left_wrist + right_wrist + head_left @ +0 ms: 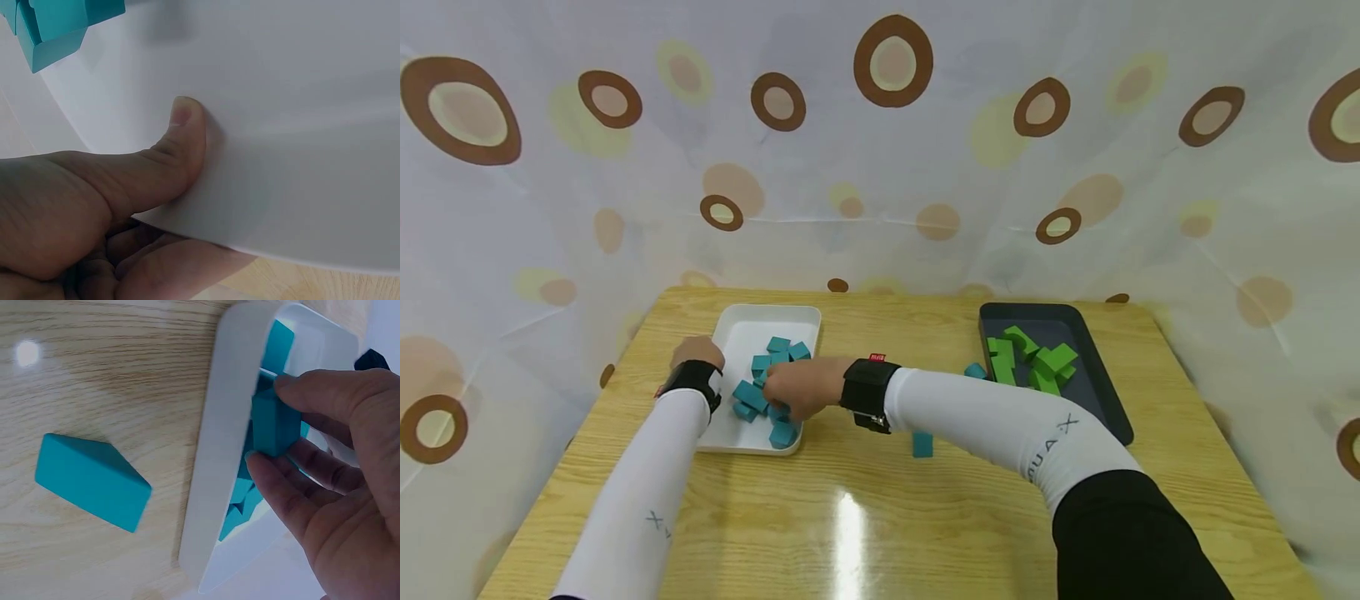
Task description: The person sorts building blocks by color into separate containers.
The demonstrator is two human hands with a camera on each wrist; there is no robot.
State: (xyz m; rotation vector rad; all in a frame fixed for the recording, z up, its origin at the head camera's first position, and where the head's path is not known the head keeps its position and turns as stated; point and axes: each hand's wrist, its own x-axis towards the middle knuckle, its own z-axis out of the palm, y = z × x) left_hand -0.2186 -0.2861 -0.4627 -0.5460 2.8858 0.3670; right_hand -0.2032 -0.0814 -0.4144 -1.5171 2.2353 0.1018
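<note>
My left hand [698, 350] grips the left side of a white tray [730, 333]. In the left wrist view its thumb [184, 144] presses on the inside of the tray wall, while the fingers curl beneath the edge. Several teal blocks [749, 396] lie heaped in that tray. Over its right side, my right hand [805, 387] reaches in from the right. The right wrist view shows it pinching a small teal block [276, 422] between thumb and fingertips, close above the other blocks.
A dark tray [1108, 408] with several green blocks [1052, 362] stands at the back right. Between the trays, one teal block [922, 444] lies on the wooden table [790, 517] and another teal block [976, 371] sits beside the dark tray. A patterned curtain [880, 167] hangs behind.
</note>
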